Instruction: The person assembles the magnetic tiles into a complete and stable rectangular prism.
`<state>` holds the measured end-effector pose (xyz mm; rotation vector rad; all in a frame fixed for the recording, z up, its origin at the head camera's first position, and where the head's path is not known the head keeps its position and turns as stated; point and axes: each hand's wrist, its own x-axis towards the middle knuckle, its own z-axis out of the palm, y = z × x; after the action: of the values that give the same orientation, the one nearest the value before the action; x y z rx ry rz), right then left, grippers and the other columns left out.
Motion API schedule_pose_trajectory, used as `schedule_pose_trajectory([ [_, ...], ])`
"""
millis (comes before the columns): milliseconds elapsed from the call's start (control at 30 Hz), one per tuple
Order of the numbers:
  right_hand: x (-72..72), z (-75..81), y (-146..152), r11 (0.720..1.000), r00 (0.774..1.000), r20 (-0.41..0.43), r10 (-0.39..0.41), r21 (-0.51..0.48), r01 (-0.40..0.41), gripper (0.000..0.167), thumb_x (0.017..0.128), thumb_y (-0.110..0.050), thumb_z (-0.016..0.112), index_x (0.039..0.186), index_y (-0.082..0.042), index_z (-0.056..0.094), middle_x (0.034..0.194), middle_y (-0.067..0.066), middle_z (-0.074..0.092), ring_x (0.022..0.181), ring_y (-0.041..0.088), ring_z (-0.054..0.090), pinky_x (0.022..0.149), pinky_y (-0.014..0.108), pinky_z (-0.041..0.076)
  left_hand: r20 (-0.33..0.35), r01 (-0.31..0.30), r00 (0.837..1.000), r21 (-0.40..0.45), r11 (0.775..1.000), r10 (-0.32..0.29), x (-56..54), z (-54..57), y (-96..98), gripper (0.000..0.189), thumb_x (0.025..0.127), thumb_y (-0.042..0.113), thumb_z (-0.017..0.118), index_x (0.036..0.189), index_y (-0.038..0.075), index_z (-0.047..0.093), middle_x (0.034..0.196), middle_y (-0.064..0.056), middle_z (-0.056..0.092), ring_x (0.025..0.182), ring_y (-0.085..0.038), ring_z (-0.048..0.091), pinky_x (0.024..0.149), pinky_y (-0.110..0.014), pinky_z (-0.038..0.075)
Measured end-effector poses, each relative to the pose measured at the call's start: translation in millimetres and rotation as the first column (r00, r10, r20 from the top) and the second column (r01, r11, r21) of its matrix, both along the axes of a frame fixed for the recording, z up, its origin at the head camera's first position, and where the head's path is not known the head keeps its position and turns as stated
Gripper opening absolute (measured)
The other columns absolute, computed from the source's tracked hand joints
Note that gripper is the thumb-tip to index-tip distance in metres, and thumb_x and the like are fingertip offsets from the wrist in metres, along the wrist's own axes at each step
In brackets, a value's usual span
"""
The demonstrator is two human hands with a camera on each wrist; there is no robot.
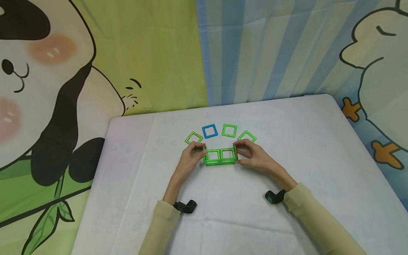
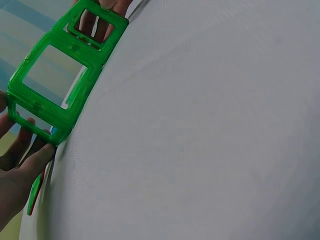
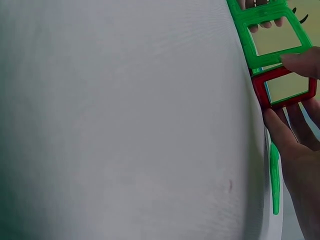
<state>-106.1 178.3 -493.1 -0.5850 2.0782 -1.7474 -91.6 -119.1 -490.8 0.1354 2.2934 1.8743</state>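
Note:
Magnetic tiles with open square centres form a low green box-like structure [image 1: 220, 162] in the middle of the white table. Its long side has two square frames side by side, with end tiles standing upright. At the left end my left hand [image 1: 192, 156] grips the structure between thumb and fingers. My right hand [image 1: 255, 156] holds the opposite end the same way. The right wrist view shows a red tile [image 3: 259, 93] at that end, with the fingers around it. In the left wrist view the green frames [image 2: 75, 48] stand on the tablecloth.
Beyond the structure, loose tiles lie flat in an arc: a green one [image 1: 189, 137] at the left, a blue one [image 1: 204, 133], another green one [image 1: 223, 130] and a green one [image 1: 251, 135] at the right. Printed curtains [image 1: 172, 53] hang behind the table [image 1: 153, 148].

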Motion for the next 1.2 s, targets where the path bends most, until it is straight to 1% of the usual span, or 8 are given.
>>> schedule_pose_trajectory([
  [133,-0.8,0.1,-0.2,1.0,1.0,-0.01,0.008,0.022,-0.008,0.065,0.084,0.013,0.073,0.143,0.005,0.046,0.147,0.024,0.046,0.144,0.042,0.045,0.108,0.031,0.047,0.002,-0.002,1.0,0.004,1.0,0.002,0.4,0.2,-0.8,0.031,0.101,0.021,0.067,0.128,0.006,0.061,0.137,-0.013,0.061,0.138,-0.023,0.053,0.117,-0.047,0.041],
  [333,-0.9,0.3,-0.6,0.998,1.0,0.0,0.021,0.058,-0.021,0.066,0.085,0.009,0.075,0.145,0.003,0.046,0.15,0.023,0.045,0.144,0.041,0.045,0.109,0.032,0.047,-0.005,-0.007,1.0,0.015,1.0,0.007,2.7,-1.9,-1.6,0.031,0.101,0.024,0.068,0.128,0.01,0.063,0.135,-0.008,0.063,0.135,-0.021,0.056,0.114,-0.046,0.044],
  [467,-0.7,0.8,-0.8,0.996,1.0,-0.004,0.03,0.087,-0.029,0.068,0.086,0.007,0.076,0.146,0.002,0.046,0.151,0.022,0.045,0.143,0.04,0.046,0.109,0.033,0.047,-0.012,-0.028,1.0,0.008,1.0,0.028,4.8,-5.2,-1.6,0.036,0.101,0.029,0.068,0.133,0.013,0.063,0.135,-0.002,0.064,0.135,-0.018,0.057,0.114,-0.043,0.045],
  [533,-0.6,1.1,-0.9,0.995,0.999,-0.013,0.031,0.097,-0.029,0.067,0.086,0.006,0.076,0.146,0.002,0.046,0.151,0.022,0.045,0.143,0.04,0.047,0.11,0.034,0.047,-0.006,-0.054,0.999,-0.002,0.999,0.054,7.3,-4.8,-0.7,0.039,0.102,0.032,0.066,0.136,0.014,0.062,0.137,-0.001,0.064,0.135,-0.018,0.056,0.113,-0.041,0.046],
  [633,-0.4,1.9,-1.0,0.994,0.999,-0.024,0.034,0.105,-0.031,0.067,0.086,0.006,0.076,0.145,0.003,0.046,0.151,0.023,0.046,0.142,0.04,0.047,0.11,0.035,0.047,0.004,-0.105,0.994,0.011,0.994,0.105,14.6,-1.1,2.4,0.04,0.105,0.031,0.061,0.14,0.011,0.061,0.139,-0.004,0.063,0.133,-0.022,0.059,0.109,-0.042,0.05],
  [800,-0.5,2.8,-0.6,0.992,0.999,-0.033,0.034,0.124,-0.03,0.067,0.086,0.004,0.077,0.145,0.003,0.046,0.15,0.023,0.047,0.142,0.041,0.048,0.11,0.035,0.047,0.019,-0.183,0.983,0.02,0.983,0.182,33.2,6.7,9.9,0.034,0.108,0.024,0.055,0.136,0.007,0.063,0.133,-0.013,0.065,0.122,-0.028,0.066,0.099,-0.041,0.056],
  [1000,-0.8,3.6,-0.8,0.989,0.999,-0.025,0.036,0.142,-0.032,0.067,0.086,0.002,0.078,0.146,0.002,0.046,0.151,0.022,0.047,0.141,0.041,0.05,0.109,0.036,0.048,0.026,-0.227,0.974,0.029,0.974,0.226,49.8,13.3,16.8,0.033,0.108,0.017,0.053,0.135,0.001,0.063,0.134,-0.017,0.065,0.122,-0.031,0.066,0.097,-0.036,0.057],
  [1200,-0.2,5.5,-0.4,0.987,0.999,-0.025,0.035,0.156,-0.031,0.067,0.087,0.001,0.079,0.145,0.003,0.047,0.15,0.023,0.048,0.139,0.04,0.052,0.108,0.035,0.048,0.04,-0.231,0.972,0.035,0.972,0.23,55.4,16.5,20.9,0.036,0.108,0.018,0.052,0.138,0.0,0.06,0.138,-0.018,0.063,0.123,-0.032,0.065,0.098,-0.033,0.056],
])
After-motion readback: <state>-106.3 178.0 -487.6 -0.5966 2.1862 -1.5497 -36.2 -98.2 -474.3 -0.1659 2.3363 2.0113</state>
